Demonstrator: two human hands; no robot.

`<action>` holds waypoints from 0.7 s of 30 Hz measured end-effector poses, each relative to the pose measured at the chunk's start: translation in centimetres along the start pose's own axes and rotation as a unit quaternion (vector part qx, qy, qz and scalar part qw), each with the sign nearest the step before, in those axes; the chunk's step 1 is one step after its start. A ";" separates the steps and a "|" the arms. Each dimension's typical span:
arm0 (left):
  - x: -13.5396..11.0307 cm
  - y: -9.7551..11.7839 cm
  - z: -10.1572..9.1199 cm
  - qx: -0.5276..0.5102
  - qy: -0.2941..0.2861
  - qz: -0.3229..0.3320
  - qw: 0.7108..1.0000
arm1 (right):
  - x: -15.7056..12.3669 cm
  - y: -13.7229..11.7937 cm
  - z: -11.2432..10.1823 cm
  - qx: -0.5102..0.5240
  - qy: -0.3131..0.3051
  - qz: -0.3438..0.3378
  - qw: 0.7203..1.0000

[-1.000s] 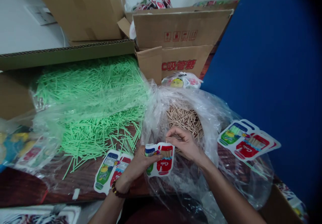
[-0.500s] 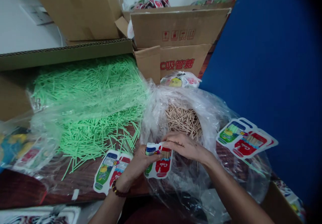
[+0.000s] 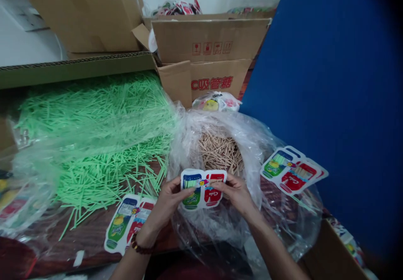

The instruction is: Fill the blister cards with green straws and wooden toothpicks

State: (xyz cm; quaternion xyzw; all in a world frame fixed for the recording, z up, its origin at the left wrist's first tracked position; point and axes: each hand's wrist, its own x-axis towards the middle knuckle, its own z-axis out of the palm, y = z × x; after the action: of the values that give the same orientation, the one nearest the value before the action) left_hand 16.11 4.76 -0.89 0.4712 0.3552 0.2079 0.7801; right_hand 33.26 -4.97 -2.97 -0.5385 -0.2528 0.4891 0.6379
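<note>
Both my hands hold one small printed packet (image 3: pixel 203 189), shaped like two drink bottles side by side, green-and-blue on the left and red on the right. My left hand (image 3: pixel 166 202) pinches its left edge, my right hand (image 3: pixel 234 194) its right edge. The packet is upright over a clear plastic bag (image 3: pixel 248 145) full of tan sticks (image 3: pixel 220 152). A beaded bracelet (image 3: pixel 140 246) circles my left wrist.
A big heap of green sticks (image 3: pixel 94 133) lies on plastic to the left. An empty packet (image 3: pixel 126 223) lies on the dark table by my left wrist, filled ones (image 3: pixel 292 171) to the right. Cardboard boxes (image 3: pixel 208 57) stand behind; a blue wall (image 3: pixel 330 82) is at right.
My right hand came off the packet's top opening and now grips its right edge. The packet turned upright and square to me. The view shifted a little to the right.
</note>
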 end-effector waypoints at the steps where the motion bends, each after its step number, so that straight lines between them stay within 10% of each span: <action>1: 0.1 0.0 0.1 0.009 0.000 0.011 1.000 | -0.3 -0.3 -0.3 -0.010 0.011 -0.009 1.000; 11: 0.6 -0.9 3.0 0.153 -0.054 0.087 0.983 | -4.4 -2.5 -4.1 -0.152 0.091 -0.092 0.980; 21: -0.1 -0.9 2.1 0.188 -0.010 0.093 0.978 | -5.2 -4.5 -17.4 -0.101 0.456 -0.233 0.853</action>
State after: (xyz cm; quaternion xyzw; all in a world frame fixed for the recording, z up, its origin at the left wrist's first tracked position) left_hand 17.60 3.08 -1.04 0.6423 0.3344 0.2046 0.6586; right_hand 47.56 -17.04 -2.84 -0.6876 -0.0994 -0.0023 0.7192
